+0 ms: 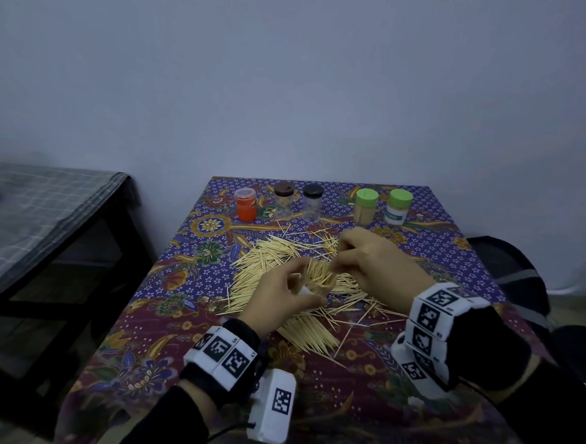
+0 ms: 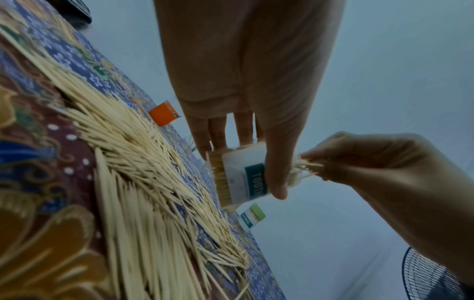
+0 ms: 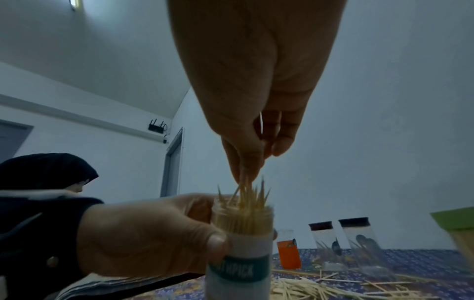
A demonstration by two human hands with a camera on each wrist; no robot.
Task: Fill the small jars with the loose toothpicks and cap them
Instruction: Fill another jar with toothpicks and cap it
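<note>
Left hand (image 1: pixel 280 298): fingers and thumb curled round an open jar (image 3: pixel 239 243), holding it upright above the table, wrist banded, dark sleeve. Right hand (image 1: pixel 378 261): raised just above the left, fingertips (image 3: pixel 246 168) bunched downward, pinching toothpicks (image 3: pixel 243 194) at the jar's mouth.

Loose toothpicks (image 1: pixel 276 255) under both grips: pale bare wood, matt, thin with pointed tips. Open jar (image 3: pixel 241 239) in the left hand (image 1: pixel 280 300) grip: clear smooth plastic, toothpicks visible through the wall, matt white paper label with a teal band round it. Right hand (image 1: pixel 375 261) grip pinches more wooden toothpicks at the jar mouth. Tabletop (image 1: pixel 412 383) below: printed cloth, floral pattern, matt, soft-looking. Beyond the grips: orange jar (image 1: pixel 246 205), glossy translucent plastic with clear cap; two clear jars (image 1: pixel 298 201) with dark matt lids; two green caps (image 1: pixel 384 197), smooth matt plastic.
</note>
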